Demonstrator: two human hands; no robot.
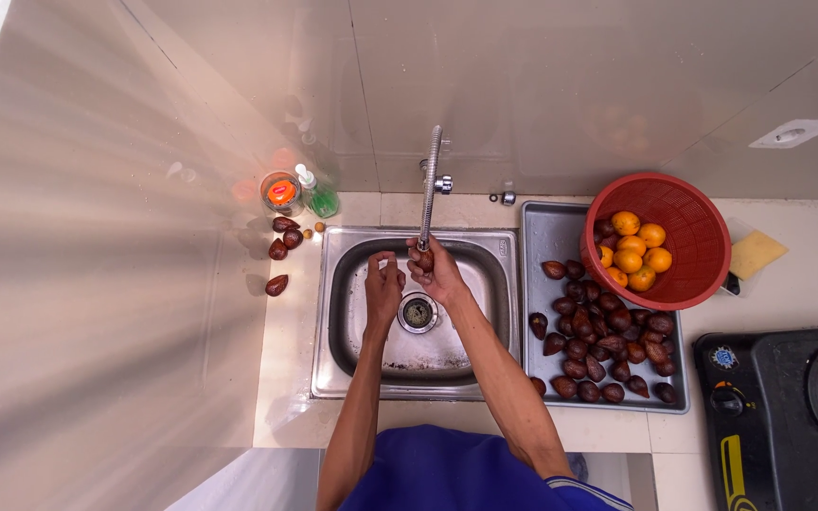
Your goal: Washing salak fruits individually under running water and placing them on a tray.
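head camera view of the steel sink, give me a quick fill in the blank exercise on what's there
1. Both hands, the left hand and the right hand, are over the steel ____ under the flexible metal tap.
2. The round red plastic basket holds round fruits coloured ____.
3. The pile of dark brown scaly fruits lies on the steel drainboard to the ____ of the basin.
4. The green soap bottle stands beside a ____ jar.

Missing words: sink; orange; right; glass

Brown scaly fruit (425,259), under faucet, over sink
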